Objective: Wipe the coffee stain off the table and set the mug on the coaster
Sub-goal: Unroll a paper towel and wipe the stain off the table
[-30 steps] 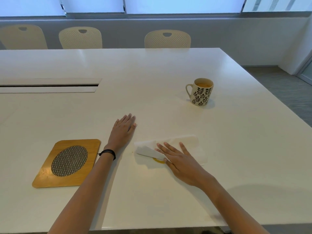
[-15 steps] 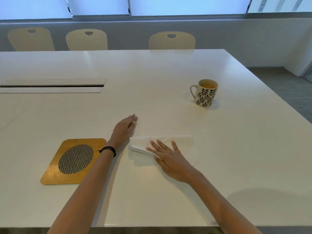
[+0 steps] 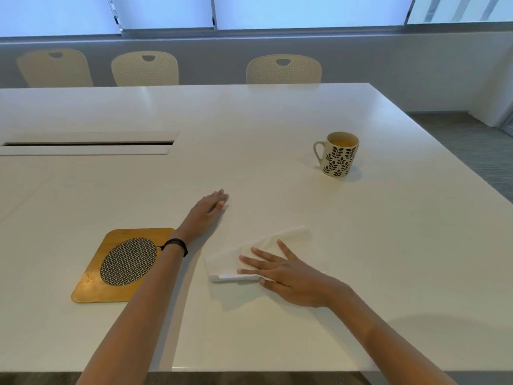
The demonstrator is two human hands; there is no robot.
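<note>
I have dragged the paper napkin (image 3: 261, 252) back toward me under my right hand (image 3: 286, 276), fingers spread flat, pressing it to the surface (image 3: 277, 337). My left hand (image 3: 206, 213) rests open just beyond. The coaster (image 3: 122, 263) lies left of it, the coffee mug (image 3: 337, 154) well off beyond my right hand.

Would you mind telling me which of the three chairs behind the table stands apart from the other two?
The rightmost chair, roughly behind the table's far middle. The other two sit close together at the left, with a wide gap before this one.
</note>
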